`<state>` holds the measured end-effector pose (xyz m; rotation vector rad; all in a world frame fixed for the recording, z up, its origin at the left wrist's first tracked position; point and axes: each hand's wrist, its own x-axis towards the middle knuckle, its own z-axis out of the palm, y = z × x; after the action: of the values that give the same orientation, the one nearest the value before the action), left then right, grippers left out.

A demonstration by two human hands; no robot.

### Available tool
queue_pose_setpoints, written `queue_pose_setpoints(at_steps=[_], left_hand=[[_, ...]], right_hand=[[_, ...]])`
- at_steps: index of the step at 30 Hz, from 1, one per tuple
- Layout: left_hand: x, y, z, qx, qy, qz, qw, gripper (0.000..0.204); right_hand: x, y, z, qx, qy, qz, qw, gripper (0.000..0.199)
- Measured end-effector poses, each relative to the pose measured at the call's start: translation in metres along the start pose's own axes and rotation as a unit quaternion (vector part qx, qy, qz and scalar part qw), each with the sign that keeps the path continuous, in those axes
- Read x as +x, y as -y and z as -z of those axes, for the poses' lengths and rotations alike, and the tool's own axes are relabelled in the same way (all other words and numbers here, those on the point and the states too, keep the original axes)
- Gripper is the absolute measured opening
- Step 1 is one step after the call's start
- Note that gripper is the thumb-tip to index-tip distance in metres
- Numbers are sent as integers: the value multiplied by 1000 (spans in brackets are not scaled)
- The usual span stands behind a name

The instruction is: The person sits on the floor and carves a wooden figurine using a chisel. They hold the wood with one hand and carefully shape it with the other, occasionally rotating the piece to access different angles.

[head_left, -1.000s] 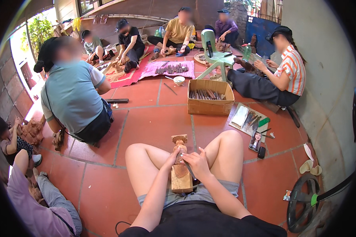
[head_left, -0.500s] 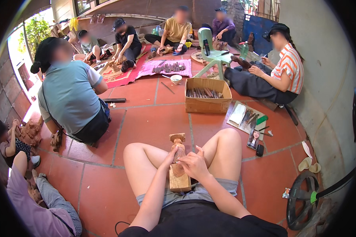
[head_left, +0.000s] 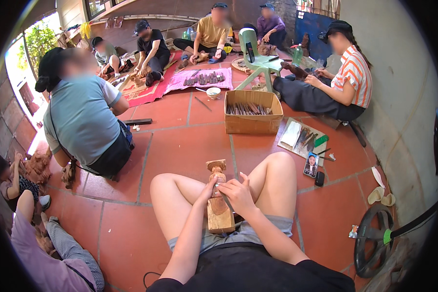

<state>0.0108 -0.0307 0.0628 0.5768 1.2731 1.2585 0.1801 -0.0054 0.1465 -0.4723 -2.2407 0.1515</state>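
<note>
Between my thighs stands a carved piece of pale wood [head_left: 221, 216], with a square block at its near end and a rounded, flared top at its far end. My left hand [head_left: 209, 189] is closed round its narrower middle from the left. From the right, my right hand [head_left: 237, 194] is pinched close against the same part. A thin dark strip, seemingly a tool, slants down from under its fingers; its exact kind is not clear.
A cardboard box [head_left: 248, 127] of carving tools stands ahead. Right of it lie a board with tools [head_left: 289, 127], a phone [head_left: 311, 164] and a small black case [head_left: 319, 178]. A black wheel-shaped base [head_left: 372, 238] is at right. Several people sit around, one nearby at left [head_left: 87, 121].
My right hand has shifted slightly at the wood's middle, and the dark strip now shows below its fingers. The view has moved a little. The phone screen shows a different picture.
</note>
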Motion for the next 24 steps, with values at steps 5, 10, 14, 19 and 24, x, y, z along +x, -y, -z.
queue_pose_setpoints(at_steps=[5,10,14,19,24], left_hand=[[3,0,0,-30,5,2,1000,57],[13,8,11,-32,39,7,999,56],[44,42,26,-114,60,-32,991,47],[69,53,14,-94,18,-42,994,53],[71,71,38,-123,53,-84,987,61]], right_hand=[[-5,2,5,52,73,-14,996,15],[1,3,9,24,64,-20,997,14],[-4,3,0,32,61,-9,998,13],[0,4,8,44,45,-37,997,10],[-3,17,-8,44,42,9,998,16]])
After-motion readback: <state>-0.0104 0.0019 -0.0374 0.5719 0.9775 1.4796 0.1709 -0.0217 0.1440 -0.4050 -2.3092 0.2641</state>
